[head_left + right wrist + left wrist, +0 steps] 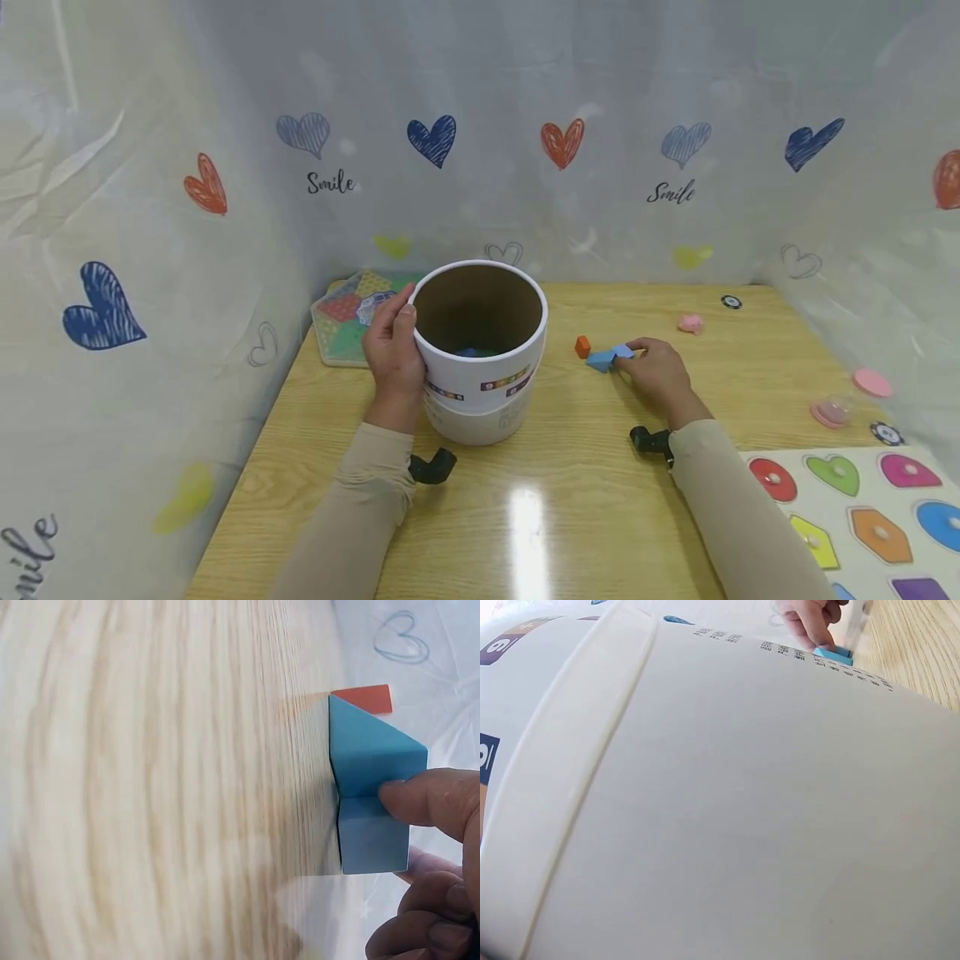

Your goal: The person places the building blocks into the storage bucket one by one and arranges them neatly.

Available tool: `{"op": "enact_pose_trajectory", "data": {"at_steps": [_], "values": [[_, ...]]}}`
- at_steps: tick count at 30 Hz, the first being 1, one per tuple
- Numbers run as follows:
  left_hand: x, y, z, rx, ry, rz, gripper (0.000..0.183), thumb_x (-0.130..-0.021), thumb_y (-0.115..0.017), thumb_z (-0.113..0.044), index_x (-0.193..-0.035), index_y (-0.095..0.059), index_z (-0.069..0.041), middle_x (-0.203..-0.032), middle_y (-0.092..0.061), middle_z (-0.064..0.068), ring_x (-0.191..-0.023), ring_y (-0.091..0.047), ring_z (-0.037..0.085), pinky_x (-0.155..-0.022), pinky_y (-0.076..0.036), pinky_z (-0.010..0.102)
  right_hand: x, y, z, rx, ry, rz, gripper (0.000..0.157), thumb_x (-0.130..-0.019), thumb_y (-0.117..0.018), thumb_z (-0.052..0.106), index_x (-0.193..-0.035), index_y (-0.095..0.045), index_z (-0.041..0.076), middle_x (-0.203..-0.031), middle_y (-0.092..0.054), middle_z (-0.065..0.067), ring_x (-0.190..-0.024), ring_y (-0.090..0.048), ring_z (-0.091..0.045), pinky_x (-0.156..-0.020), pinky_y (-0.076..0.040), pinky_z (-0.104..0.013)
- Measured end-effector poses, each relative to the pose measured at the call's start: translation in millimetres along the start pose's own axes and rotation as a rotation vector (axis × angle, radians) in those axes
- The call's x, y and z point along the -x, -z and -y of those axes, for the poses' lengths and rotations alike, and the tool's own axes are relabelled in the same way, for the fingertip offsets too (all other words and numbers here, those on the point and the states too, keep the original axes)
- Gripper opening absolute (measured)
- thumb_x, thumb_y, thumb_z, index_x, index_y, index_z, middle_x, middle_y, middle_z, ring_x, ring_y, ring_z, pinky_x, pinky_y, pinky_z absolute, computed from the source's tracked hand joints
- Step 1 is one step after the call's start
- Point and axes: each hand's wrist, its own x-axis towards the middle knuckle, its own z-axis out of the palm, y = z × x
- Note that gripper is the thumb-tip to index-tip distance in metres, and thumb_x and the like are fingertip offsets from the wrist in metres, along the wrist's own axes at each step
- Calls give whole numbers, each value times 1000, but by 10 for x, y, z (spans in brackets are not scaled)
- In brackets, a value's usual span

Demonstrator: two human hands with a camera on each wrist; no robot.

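My left hand grips the rim of a tall white bucket, thumb over the edge. The bucket stands upright on the table, with something blue partly visible inside. To its right, my right hand pinches two blue blocks lying end to end on the wood. One is a darker blue block with a slanted end, the other a lighter blue block. The thumb presses where they meet; the fingers on the far side are partly hidden. An orange-red block lies just beyond them.
A flat, clear case with coloured panels lies behind the bucket. Toward the right are a pink pig figure, a black-and-white chip, a pink disc and a small clear dome. A shape puzzle board covers the front right corner.
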Motion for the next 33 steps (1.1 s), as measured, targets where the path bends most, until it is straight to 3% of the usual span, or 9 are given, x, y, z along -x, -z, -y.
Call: {"op": "enact_pose_trajectory", "data": {"at_steps": [11, 18, 27, 33], "values": [[4, 6, -18, -5, -24, 14, 33, -92, -48, -7, -119, -62, 5, -117, -59, 22, -111, -55, 29, -91, -48, 35, 92, 140, 160, 81, 63, -70, 55, -86, -60, 47, -127, -57, 10, -87, -51, -10, -65, -44, -23, -53, -34, -32], [5, 15, -5, 2, -24, 14, 33, -92, -49, -7, -119, -62, 5, -117, -59, 21, -110, -55, 25, -91, -48, 35, 149, 232, 310, 40, 79, -74, 59, -84, -61, 53, -127, -57, 13, -76, -49, -8, -53, -40, -21, -45, -34, -31], [-3, 49, 11, 3, -22, 22, 32, -92, -49, -7, -119, -62, 5, -116, -58, 22, -110, -55, 26, -92, -47, 34, 249, 336, 623, 15, 143, -89, 65, -81, -62, 59, -129, -56, 15, -69, -44, -7, -48, -34, -20, -41, -30, -30], [-17, 49, 14, -7, -43, 12, 31, -91, -50, -6, -117, -64, 6, -114, -60, 22, -107, -56, 23, -92, -47, 34, 348, 408, 877, 15, 201, -133, 57, -81, -63, 56, -124, -60, 18, -64, -44, -5, -48, -35, -20, -44, -29, -32]]}}
